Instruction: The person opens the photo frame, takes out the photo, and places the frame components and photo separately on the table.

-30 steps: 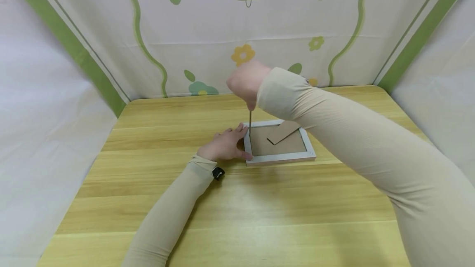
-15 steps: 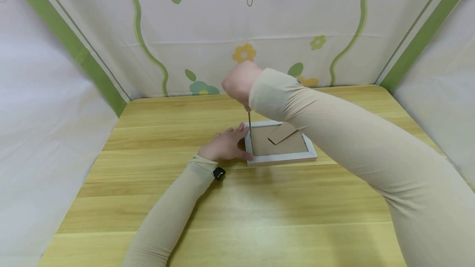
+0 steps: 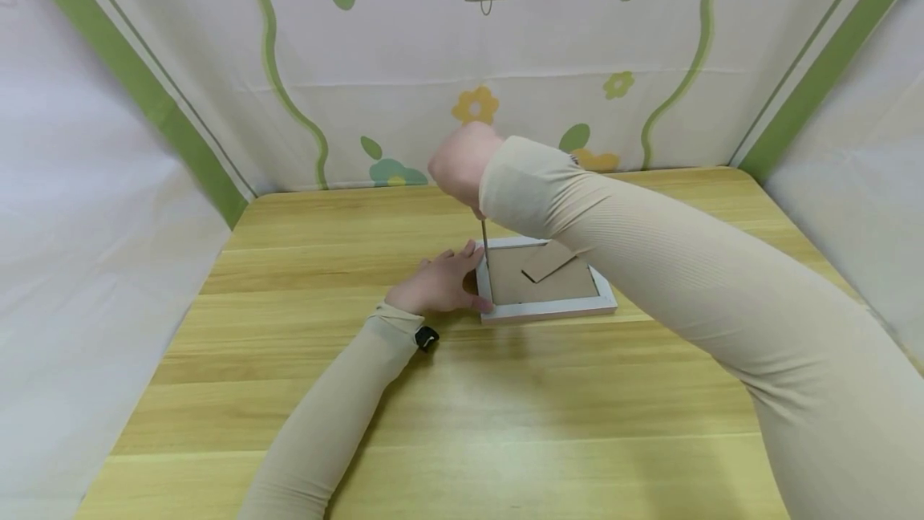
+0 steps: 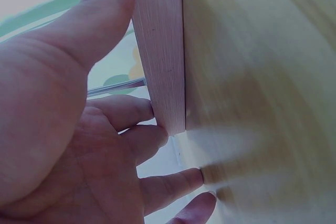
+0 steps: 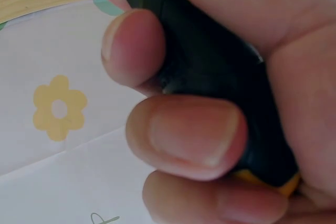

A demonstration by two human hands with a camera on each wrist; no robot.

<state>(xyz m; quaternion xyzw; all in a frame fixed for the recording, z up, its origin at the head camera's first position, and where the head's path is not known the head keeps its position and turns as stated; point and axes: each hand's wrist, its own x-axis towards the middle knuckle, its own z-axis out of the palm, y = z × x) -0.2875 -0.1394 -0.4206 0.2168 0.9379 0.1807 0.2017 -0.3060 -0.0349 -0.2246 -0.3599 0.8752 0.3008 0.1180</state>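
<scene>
A white picture frame (image 3: 549,310) lies face down on the table, its brown backboard (image 3: 505,278) and angled stand flap (image 3: 552,260) showing. My left hand (image 3: 439,282) rests at its left end, fingers spread. The thumb touches the near corner and the other fingers reach toward the far corner. In the left wrist view, two fingertips meet the frame's side edge (image 4: 163,51). My right hand (image 3: 464,163) is wrapped round the dark handle of a screwdriver (image 5: 215,61) with a yellow-orange end. Its thin shaft (image 3: 485,237) points down to the backboard's left edge, by the frame's inner border.
The wooden table (image 3: 462,440) spreads out around the frame. A white curtain (image 3: 404,46) with flowers and green stripes stands behind the table and at both sides. My right forearm (image 3: 693,287) crosses above the frame's right part. A black band piece (image 3: 427,337) sits on my left wrist.
My right hand and forearm have shifted slightly left, and the screwdriver leans a little more. My left hand and the frame stay nearly as they were.
</scene>
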